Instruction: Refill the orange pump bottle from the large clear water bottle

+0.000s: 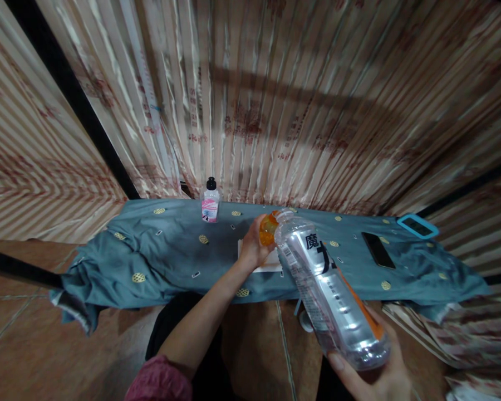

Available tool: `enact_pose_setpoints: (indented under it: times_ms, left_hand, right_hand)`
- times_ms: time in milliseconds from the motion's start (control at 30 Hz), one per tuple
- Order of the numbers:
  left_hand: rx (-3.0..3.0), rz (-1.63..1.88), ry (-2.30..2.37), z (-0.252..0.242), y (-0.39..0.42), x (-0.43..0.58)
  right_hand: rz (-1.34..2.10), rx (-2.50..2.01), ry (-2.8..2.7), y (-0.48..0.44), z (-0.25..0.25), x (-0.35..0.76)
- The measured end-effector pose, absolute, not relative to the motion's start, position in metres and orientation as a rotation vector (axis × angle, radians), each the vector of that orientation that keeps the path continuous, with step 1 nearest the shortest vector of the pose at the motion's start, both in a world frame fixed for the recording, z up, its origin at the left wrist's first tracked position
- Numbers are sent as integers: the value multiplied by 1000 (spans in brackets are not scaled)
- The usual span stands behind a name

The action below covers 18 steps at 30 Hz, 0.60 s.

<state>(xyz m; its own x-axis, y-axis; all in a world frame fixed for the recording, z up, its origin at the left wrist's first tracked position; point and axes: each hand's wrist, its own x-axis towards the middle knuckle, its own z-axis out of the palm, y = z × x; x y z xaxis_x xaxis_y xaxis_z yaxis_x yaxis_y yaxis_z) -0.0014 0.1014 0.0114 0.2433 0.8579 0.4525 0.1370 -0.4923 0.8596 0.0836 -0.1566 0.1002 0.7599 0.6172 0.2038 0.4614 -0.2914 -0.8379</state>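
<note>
A large clear plastic bottle (329,289) with black characters and an orange stripe lies tilted in front of me, its base toward me. My right hand (376,376) cups the base from below, fingers wrapped around it. My left hand (254,245) is closed around the bottle's orange cap (269,228) at the far end. Under the left hand a white flat object (271,260) lies on the cloth, partly hidden.
A low table is draped in a teal cloth (167,250) with gold dots. On it stand a small pump bottle with a pink label (210,203), a black phone (378,250) and a blue-cased device (417,226). Striped curtains hang behind. Tiled floor lies to the left.
</note>
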Motion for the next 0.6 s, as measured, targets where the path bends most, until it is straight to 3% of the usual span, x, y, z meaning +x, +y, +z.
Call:
enact_pose_setpoints:
  times_ms: [600]
  left_hand:
    - [1818,1286,929,11,102,-1]
  right_hand:
    - [240,-1903,-759,-154,105,80]
